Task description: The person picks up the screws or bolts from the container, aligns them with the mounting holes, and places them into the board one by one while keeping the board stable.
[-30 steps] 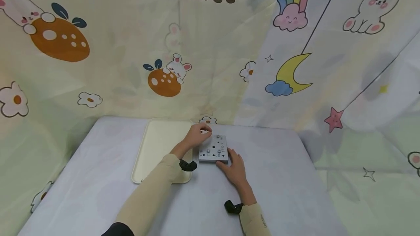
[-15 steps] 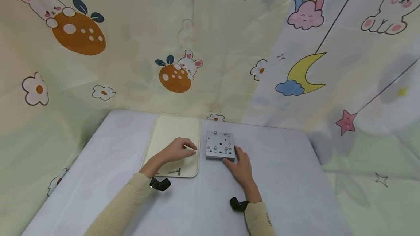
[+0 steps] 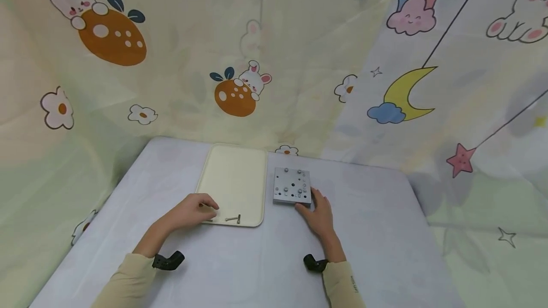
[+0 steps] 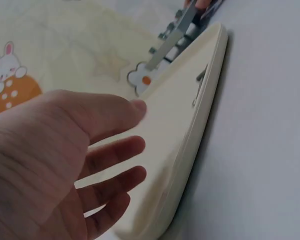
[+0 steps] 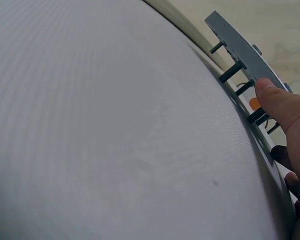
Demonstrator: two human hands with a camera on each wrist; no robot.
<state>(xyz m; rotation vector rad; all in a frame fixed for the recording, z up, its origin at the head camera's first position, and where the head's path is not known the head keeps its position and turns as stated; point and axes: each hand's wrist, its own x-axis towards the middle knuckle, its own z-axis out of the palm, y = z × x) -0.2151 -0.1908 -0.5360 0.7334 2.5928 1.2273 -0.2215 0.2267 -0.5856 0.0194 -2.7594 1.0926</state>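
I have the left hand over the near left corner of the tray, thumb parted from loosely bent fingers, nothing held. The right hand holds the metal plate by its near right corner. The plate sits right of the tray, face up; its longer axis I cannot judge. Screws project downward beneath it. In the tray, one bolt lies crosswise.

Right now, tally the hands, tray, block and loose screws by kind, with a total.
Tray: 1
Block: 1
Hands: 2, left hand and right hand
Loose screws in clear view: 2; a possible third, partly hidden by the left hand, is not counted
Total: 6
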